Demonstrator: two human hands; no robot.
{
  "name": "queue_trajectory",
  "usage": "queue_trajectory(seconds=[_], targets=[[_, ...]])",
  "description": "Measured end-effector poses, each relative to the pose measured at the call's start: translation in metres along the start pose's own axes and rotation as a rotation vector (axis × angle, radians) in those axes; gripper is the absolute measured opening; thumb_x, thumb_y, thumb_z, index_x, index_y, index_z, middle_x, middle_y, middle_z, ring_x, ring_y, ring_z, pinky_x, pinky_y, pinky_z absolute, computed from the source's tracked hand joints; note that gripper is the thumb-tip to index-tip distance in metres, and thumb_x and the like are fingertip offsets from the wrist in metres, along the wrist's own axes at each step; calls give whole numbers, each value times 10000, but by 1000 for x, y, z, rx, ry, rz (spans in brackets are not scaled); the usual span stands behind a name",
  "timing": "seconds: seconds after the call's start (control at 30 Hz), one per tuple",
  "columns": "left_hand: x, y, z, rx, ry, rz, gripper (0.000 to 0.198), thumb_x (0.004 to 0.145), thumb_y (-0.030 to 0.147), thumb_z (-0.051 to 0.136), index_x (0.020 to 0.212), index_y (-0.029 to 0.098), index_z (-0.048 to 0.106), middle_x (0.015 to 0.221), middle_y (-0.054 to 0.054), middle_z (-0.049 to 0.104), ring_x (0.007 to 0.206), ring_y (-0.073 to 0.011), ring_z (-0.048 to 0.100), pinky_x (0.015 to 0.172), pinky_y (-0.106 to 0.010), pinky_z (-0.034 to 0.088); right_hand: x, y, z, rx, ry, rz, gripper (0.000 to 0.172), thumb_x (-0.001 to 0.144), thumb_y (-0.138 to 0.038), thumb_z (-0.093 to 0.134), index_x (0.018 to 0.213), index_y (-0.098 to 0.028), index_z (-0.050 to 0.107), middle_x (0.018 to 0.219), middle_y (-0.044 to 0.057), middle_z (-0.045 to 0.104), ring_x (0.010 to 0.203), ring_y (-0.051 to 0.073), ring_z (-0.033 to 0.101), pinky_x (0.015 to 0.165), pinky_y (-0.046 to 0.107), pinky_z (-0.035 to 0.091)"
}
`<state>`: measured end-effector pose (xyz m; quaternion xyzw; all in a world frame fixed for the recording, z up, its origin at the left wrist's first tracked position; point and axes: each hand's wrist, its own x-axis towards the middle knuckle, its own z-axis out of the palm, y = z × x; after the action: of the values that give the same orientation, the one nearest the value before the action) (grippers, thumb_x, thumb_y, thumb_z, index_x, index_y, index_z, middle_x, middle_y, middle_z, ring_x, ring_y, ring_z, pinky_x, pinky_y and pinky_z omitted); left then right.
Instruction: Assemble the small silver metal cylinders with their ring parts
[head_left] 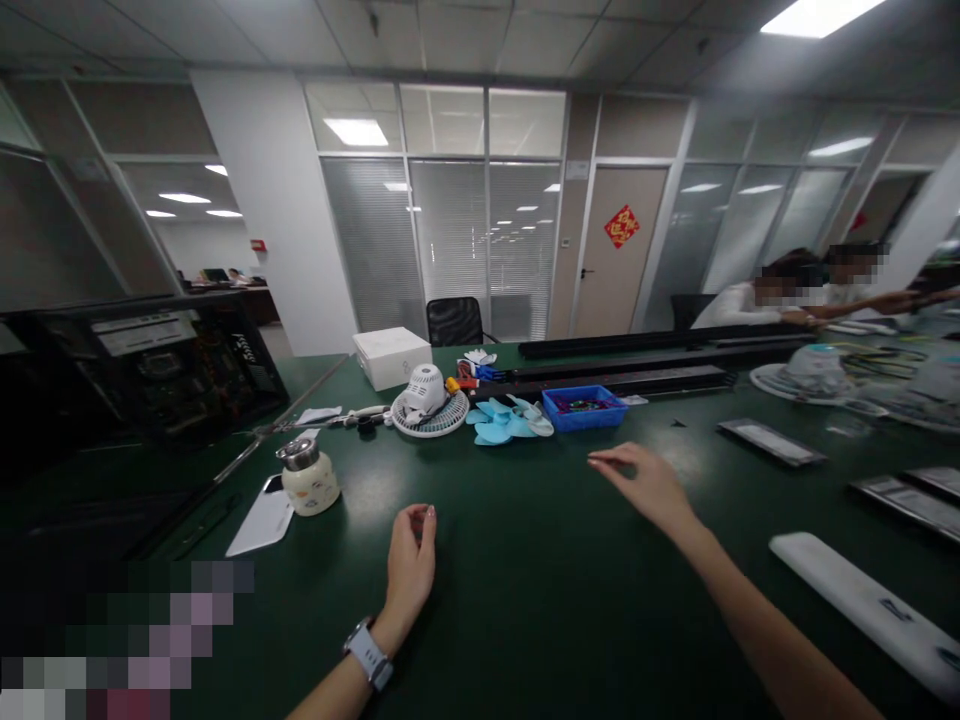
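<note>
My left hand (411,560), with a grey watch (367,655) on its wrist, hovers over the green table (517,600). Its fingers curl in toward the thumb, and what they hold, if anything, is hidden. Further right, my right hand (649,490) reaches forward with thumb and fingertips pinched together; anything between them is too small to make out. Just beyond it stands a blue tray (585,422) with small colourful pieces inside. Light-blue fan blades (501,422) lie left of that tray. Beside them a white fan head (426,395) rests on its round grille (431,425).
At left are a cream jar (311,485), a white phone (262,520) and an opened black device (157,365). A white box (392,357) and long black bars (622,375) lie at the back. A long white part (862,600) is at right. Two people (772,300) sit far right.
</note>
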<state>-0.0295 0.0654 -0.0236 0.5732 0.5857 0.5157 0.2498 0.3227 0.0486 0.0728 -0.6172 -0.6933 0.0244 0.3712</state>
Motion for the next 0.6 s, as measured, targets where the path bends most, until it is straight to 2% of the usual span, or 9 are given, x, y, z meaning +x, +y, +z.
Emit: queue_trajectory(seconds=[0.07,0.1,0.2,0.27,0.4,0.6], targets=[[1,-1,0,1,0,4,501,852,608,443,1056,163,546,992,-93,604,887,-249,609,781,-417,505,1,43,-31,-99,76,162,323,811,-484,554,956,-268,744,982,48,719,908,241,650,774,338,479],[1,-1,0,0,0,3,501,849,612,446,1052,166,548,989,-91,605,884,-250,611,777,-418,505,-1,62,-41,-140,67,234,328,796,-485,560,947,-263,749,978,52,728,913,255,655,775,347,482],[1,-1,0,-10,-5,11,491,845,610,452,1032,168,554,991,-92,605,893,-253,609,778,-414,503,-7,101,-49,-181,-50,343,330,762,-483,579,935,-268,759,956,47,748,895,273,674,749,356,495],[1,0,0,-13,-6,21,483,848,603,452,1026,166,554,998,-94,602,905,-254,604,789,-414,499,-9,111,-44,-180,-101,356,336,755,-490,581,937,-273,761,950,44,754,878,276,684,716,348,504],[0,0,0,-7,-1,8,490,851,602,448,1038,161,547,996,-93,597,907,-255,598,795,-417,491,-9,113,-38,-163,-133,372,365,765,-503,565,935,-250,766,895,62,763,825,273,702,659,322,512],[0,-2,1,-9,-28,-4,467,865,587,439,1059,173,533,998,-83,589,891,-247,590,790,-409,484,-8,114,-38,-118,-186,385,362,770,-502,571,956,-254,757,922,43,763,866,259,705,693,300,526]])
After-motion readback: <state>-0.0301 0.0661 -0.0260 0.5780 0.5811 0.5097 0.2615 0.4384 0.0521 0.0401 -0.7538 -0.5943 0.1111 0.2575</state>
